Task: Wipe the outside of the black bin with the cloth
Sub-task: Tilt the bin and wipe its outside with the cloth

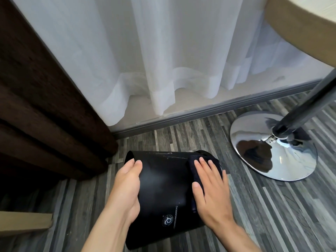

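The black bin lies tilted on its side low in the middle of the head view, its wall bearing a small round logo and white lettering near me. My left hand grips the bin's left side, with the fingers curled over its far edge. My right hand lies flat on a dark cloth and presses it against the bin's right side. Most of the cloth is hidden under that hand. Some pale streaks show on the bin's upper far edge.
A chrome round table base with a dark pole stands right of the bin, under a beige tabletop. Brown curtain folds hang at the left, a sheer white curtain behind. The floor has grey striped planks.
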